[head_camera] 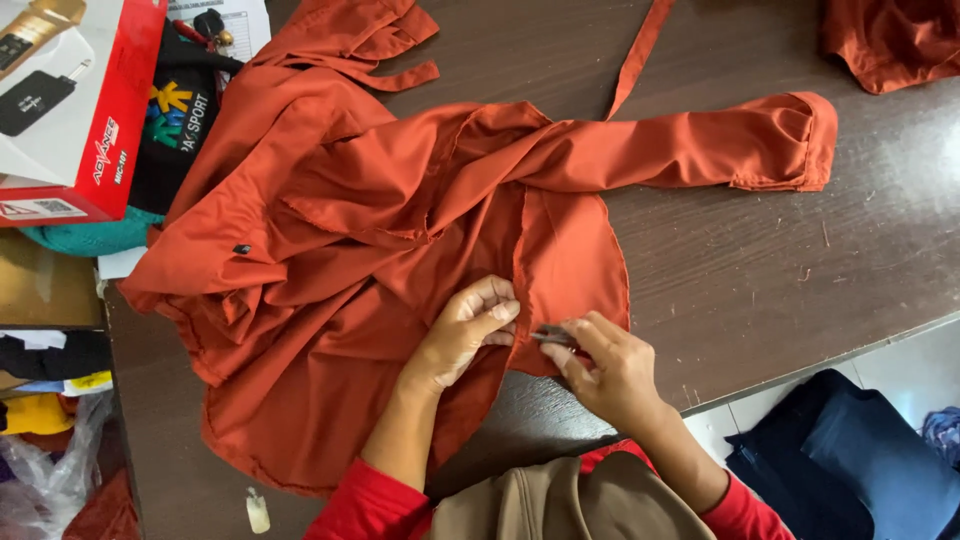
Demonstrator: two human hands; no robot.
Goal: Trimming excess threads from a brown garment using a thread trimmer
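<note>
A rust-orange shirt point(370, 210) lies spread and rumpled on a dark wooden table point(760, 270), one sleeve stretched out to the right. My left hand point(465, 330) pinches the shirt's front edge near its lower hem. My right hand point(605, 368) holds a small dark metal tool point(550, 336), likely a thread clipper, with its tip against the same edge, just right of my left fingers. A dark button point(242, 248) shows on the shirt's left side.
A red and white box point(70, 100) lies at the top left over a black printed cloth point(180, 120). More orange fabric point(885, 40) lies at the top right. Dark blue cloth point(850, 460) is on the floor at lower right. A small white scrap point(258, 512) lies near the front edge.
</note>
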